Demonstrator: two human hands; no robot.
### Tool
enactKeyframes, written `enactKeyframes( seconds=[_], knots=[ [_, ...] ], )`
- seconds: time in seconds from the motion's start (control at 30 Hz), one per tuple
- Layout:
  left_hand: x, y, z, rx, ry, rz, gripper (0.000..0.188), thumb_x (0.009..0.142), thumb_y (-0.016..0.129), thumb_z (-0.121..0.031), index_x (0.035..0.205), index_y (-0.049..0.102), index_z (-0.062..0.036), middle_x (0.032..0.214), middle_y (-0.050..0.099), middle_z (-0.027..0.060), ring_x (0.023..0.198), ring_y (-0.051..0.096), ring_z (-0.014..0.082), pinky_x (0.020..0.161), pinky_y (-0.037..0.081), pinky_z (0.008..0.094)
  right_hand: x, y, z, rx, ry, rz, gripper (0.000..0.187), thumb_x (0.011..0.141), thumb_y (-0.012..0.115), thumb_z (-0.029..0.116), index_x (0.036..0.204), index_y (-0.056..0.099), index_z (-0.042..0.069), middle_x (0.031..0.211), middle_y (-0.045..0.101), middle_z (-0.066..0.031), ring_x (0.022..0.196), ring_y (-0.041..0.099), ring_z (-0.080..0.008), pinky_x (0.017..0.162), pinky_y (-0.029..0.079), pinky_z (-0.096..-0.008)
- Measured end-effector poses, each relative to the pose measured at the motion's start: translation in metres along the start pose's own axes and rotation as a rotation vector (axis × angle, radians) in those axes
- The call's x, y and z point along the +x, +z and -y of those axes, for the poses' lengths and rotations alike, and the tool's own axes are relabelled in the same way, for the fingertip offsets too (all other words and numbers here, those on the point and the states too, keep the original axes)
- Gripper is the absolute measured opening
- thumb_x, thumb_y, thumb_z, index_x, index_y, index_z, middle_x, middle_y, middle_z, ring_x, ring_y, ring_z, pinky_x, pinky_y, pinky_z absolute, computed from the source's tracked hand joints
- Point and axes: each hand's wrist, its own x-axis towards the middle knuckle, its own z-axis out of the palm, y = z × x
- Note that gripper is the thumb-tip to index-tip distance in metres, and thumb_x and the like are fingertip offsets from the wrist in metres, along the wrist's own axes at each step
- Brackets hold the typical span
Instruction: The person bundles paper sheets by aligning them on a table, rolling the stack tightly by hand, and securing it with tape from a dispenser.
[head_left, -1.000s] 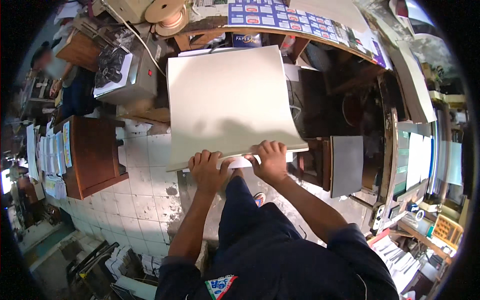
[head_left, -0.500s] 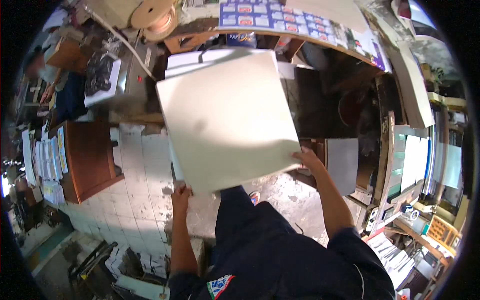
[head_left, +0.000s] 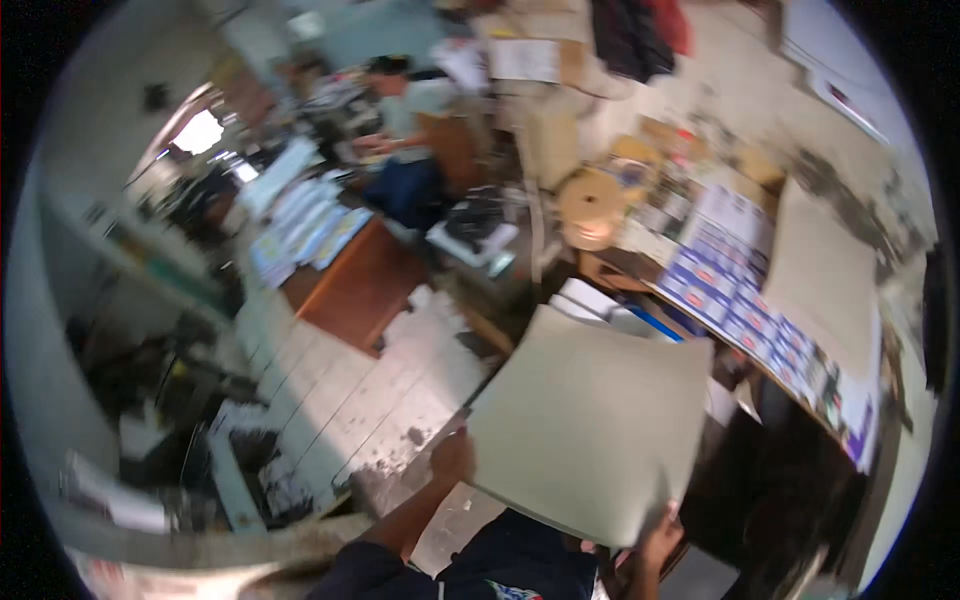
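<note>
A large, nearly square sheet of pale card (head_left: pixel 590 420) is held out in front of me, slightly bowed; I cannot tell whether it is one sheet or several together. My left hand (head_left: pixel 455 455) grips its near left corner, the fingers blurred and partly hidden. At the near right corner my right hand (head_left: pixel 660 535) is closed on the edge, thumb on top. White papers (head_left: pixel 583 298) show just past the sheet's far edge.
To the right stands a workbench with purple-and-white printed sheets (head_left: pixel 735 290) and a big pale sheet (head_left: pixel 825 270). A spool (head_left: pixel 592 208) sits at its far end. Ahead left, a brown wooden cabinet (head_left: pixel 360 290) bears stacked printed papers (head_left: pixel 305 235). A person (head_left: pixel 405 100) sits beyond it.
My view has swung to the left, bringing the cabinet and the person nearer the middle. The card, still in both hands, now appears lower and further right in the picture.
</note>
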Motion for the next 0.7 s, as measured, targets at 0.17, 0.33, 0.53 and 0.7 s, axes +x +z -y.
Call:
enactKeyframes(
  seconds=[0.17, 0.33, 0.53, 0.7],
  knots=[
    [-0.119, -0.023, -0.046, -0.269, 0.03, -0.193, 0.061, 0.103, 0.025, -0.047, 0.105, 0.068, -0.0033, 0.092, 0.069, 0.0228, 0.097, 0.065, 0.0418, 0.088, 0.049, 0.051, 0.008, -0.116, 0.012, 0.166, -0.149, 0.053, 0.058, 0.103, 0.048, 0.045, 0.107, 0.06, -0.011, 0.096, 0.063, -0.0117, 0.086, 0.058, -0.019, 0.078, 0.048, -0.0334],
    [-0.203, -0.06, -0.137, -0.819, 0.103, -0.265, 0.057, 0.103, 0.04, -0.047, 0.092, 0.068, 0.0013, 0.08, 0.067, 0.0163, 0.081, 0.066, 0.0285, 0.074, 0.049, 0.0368, 0.002, -0.206, 0.087, -0.146, -0.368, -0.12, 0.061, 0.105, 0.04, 0.043, 0.09, 0.062, -0.013, 0.07, 0.05, -0.0018, 0.06, 0.039, -0.0155, 0.053, 0.036, -0.0341],
    [-0.212, -0.069, -0.258, -1.537, 0.745, -0.353, 0.043, 0.102, 0.046, -0.041, 0.096, 0.058, -0.0005, 0.085, 0.057, 0.0056, 0.08, 0.053, 0.0144, 0.071, 0.045, 0.0329, 0.042, -0.296, 0.105, 0.53, -0.249, -0.12, 0.067, 0.104, 0.033, 0.053, 0.134, 0.051, -0.005, 0.125, 0.059, -0.0165, 0.116, 0.056, -0.0238, 0.101, 0.043, -0.037],
    [-0.209, -0.13, -0.366, -1.783, 1.137, -0.104, 0.057, 0.103, 0.043, -0.049, 0.119, 0.057, 0.0036, 0.107, 0.066, 0.0116, 0.096, 0.064, 0.0214, 0.083, 0.053, 0.0386, 0.078, -0.309, 0.174, 0.544, -0.414, -0.365, 0.063, 0.105, 0.035, 0.048, 0.13, 0.053, -0.006, 0.125, 0.059, -0.0148, 0.117, 0.054, -0.0219, 0.102, 0.04, -0.0356]
  ],
)
